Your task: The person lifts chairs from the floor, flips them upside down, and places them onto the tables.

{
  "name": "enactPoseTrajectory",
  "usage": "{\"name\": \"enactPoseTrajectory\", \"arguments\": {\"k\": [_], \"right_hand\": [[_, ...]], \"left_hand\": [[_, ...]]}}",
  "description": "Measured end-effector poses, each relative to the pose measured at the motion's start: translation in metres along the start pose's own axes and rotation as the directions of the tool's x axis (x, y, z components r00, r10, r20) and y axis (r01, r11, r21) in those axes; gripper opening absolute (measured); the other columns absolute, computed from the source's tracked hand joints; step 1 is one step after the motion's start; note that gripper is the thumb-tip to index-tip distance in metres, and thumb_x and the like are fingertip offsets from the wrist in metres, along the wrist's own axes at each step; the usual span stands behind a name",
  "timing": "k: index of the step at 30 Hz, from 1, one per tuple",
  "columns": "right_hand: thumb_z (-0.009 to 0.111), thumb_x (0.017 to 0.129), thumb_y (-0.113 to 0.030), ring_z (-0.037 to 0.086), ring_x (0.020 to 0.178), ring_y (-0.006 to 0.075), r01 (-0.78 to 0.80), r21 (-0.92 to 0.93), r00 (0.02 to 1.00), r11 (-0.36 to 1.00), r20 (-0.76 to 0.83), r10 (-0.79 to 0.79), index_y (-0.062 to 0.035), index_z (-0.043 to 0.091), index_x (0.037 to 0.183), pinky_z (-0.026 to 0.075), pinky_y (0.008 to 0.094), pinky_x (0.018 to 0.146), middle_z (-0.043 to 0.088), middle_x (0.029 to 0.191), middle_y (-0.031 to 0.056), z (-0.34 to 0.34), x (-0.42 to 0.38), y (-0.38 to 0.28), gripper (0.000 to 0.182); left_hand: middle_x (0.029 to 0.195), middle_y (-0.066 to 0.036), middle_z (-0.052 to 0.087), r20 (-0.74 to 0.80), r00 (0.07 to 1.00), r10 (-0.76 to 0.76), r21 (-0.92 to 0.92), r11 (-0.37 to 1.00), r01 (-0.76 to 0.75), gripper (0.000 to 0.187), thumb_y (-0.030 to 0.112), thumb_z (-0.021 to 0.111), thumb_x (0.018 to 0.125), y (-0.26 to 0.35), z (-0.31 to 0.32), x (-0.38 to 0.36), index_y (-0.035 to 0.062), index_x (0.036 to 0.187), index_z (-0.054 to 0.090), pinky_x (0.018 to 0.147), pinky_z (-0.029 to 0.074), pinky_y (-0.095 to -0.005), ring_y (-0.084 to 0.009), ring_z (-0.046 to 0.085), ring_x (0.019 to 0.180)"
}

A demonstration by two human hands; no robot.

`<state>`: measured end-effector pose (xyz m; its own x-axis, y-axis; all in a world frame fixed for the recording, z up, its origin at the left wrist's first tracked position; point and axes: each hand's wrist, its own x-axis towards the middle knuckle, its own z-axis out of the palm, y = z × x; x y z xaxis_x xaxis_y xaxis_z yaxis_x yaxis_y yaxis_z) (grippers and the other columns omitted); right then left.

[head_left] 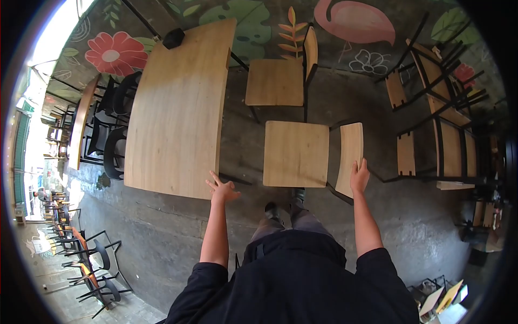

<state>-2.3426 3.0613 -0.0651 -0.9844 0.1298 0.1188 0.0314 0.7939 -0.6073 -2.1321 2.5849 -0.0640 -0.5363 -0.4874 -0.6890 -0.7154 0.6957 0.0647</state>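
Note:
My right hand grips the top edge of the wooden backrest of a chair, which has a light wood seat and dark metal frame. The chair stands upright in front of my legs. My left hand, its fingers spread, is at the near corner of a long light wood table. Whether its fingertips touch the table edge is hard to tell. Nothing is held in that hand.
A second wooden chair stands farther along the table, by the painted wall. Chairs are stacked upside down on a table at the right. Black chairs line the table's left side. A dark object sits at its far end.

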Motion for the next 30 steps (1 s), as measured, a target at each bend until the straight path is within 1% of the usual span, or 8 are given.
{"name": "enactPoseTrajectory", "arguments": {"k": [6, 9, 12, 18, 22, 24, 27, 30], "right_hand": [[0.049, 0.099, -0.012, 0.05, 0.127, 0.0429, 0.054, 0.028, 0.996, 0.998, -0.071, -0.052, -0.0118, 0.028, 0.151, 0.047, 0.0481, 0.097, 0.048, 0.144, 0.0227, -0.027, -0.076, -0.003, 0.056], [0.051, 0.098, -0.012, 0.051, 0.126, 0.0429, 0.071, 0.014, 0.991, 0.997, -0.119, -0.069, -0.0095, 0.033, 0.149, 0.047, 0.0471, 0.097, 0.052, 0.14, 0.0232, -0.033, -0.118, 0.012, 0.055], [0.055, 0.097, -0.014, 0.056, 0.122, 0.0397, -0.081, 0.034, 0.992, 0.996, -0.091, 0.084, -0.0067, 0.039, 0.145, 0.047, 0.044, 0.097, 0.057, 0.134, 0.022, -0.04, -0.16, 0.027, 0.051], [0.063, 0.096, -0.024, 0.065, 0.107, 0.0274, -0.015, 0.5, 0.983, 0.866, -0.152, 0.105, -0.0017, 0.05, 0.136, 0.05, 0.038, 0.091, 0.063, 0.123, 0.0169, -0.076, -0.138, -0.011, 0.047], [0.068, 0.092, -0.023, 0.066, 0.1, 0.0302, -0.221, 0.331, 0.972, 0.917, 0.151, 0.18, -0.0017, 0.058, 0.129, 0.051, 0.037, 0.089, 0.067, 0.114, 0.0187, -0.088, -0.094, -0.003, 0.044], [0.069, 0.09, -0.022, 0.067, 0.098, 0.0336, -0.21, 0.148, 0.953, 0.966, 0.251, 0.169, -0.0034, 0.061, 0.127, 0.051, 0.0375, 0.087, 0.067, 0.111, 0.0203, -0.103, -0.085, -0.009, 0.043], [0.066, 0.089, -0.019, 0.067, 0.097, 0.0388, -0.071, 0.089, 0.954, 0.993, 0.296, 0.042, -0.0072, 0.06, 0.129, 0.053, 0.0408, 0.086, 0.067, 0.108, 0.023, -0.104, -0.086, 0.01, 0.043], [0.064, 0.089, -0.019, 0.068, 0.099, 0.0391, -0.001, -0.25, 0.936, 0.968, 0.341, 0.089, -0.0074, 0.064, 0.123, 0.054, 0.0451, 0.086, 0.069, 0.107, 0.0219, -0.094, -0.088, 0.008, 0.036]], "left_hand": [[0.155, -0.033, -0.028, -0.125, 0.986, 0.109, 0.17, 0.982, -0.087, 0.056, 0.041, 0.082, 0.068, 0.002, 0.021, -0.004, 0.0233, 0.12, 0.067, 0.108, 0.033, -0.0657, -0.0696, -0.004, 0.138], [0.157, -0.034, -0.02, -0.224, 0.956, 0.191, 0.225, 0.964, -0.14, 0.054, 0.037, 0.08, 0.069, -0.013, 0.04, -0.007, 0.0218, 0.12, 0.07, 0.107, 0.034, -0.065, -0.0696, -0.002, 0.139], [0.158, -0.035, -0.016, -0.283, 0.917, 0.281, 0.238, 0.947, -0.216, 0.049, 0.032, 0.079, 0.07, -0.024, 0.043, -0.003, 0.0184, 0.116, 0.071, 0.106, 0.036, -0.0646, -0.0688, -0.001, 0.139], [0.158, -0.034, -0.016, -0.205, 0.927, 0.315, 0.174, 0.944, -0.282, 0.047, 0.028, 0.083, 0.066, -0.029, 0.029, -0.009, 0.0157, 0.11, 0.07, 0.108, 0.035, -0.0653, -0.0675, 0.0, 0.14], [0.159, -0.032, -0.016, -0.201, 0.927, 0.318, 0.125, 0.947, -0.297, 0.047, 0.031, 0.084, 0.066, -0.035, 0.031, -0.002, 0.0182, 0.109, 0.069, 0.11, 0.033, -0.0652, -0.0658, 0.001, 0.141], [0.16, -0.031, -0.015, -0.191, 0.934, 0.302, 0.07, 0.953, -0.294, 0.045, 0.032, 0.084, 0.068, -0.034, 0.03, 0.0, 0.0194, 0.108, 0.069, 0.111, 0.032, -0.0651, -0.0651, 0.001, 0.142], [0.16, -0.031, -0.015, -0.197, 0.935, 0.295, 0.055, 0.955, -0.29, 0.044, 0.034, 0.084, 0.069, -0.032, 0.031, -0.001, 0.021, 0.108, 0.07, 0.111, 0.03, -0.0652, -0.0646, 0.002, 0.142], [0.16, -0.031, -0.015, -0.221, 0.929, 0.297, 0.045, 0.955, -0.295, 0.043, 0.034, 0.083, 0.069, -0.034, 0.035, 0.002, 0.0215, 0.108, 0.07, 0.111, 0.03, -0.0665, -0.0646, 0.0, 0.142]]}}
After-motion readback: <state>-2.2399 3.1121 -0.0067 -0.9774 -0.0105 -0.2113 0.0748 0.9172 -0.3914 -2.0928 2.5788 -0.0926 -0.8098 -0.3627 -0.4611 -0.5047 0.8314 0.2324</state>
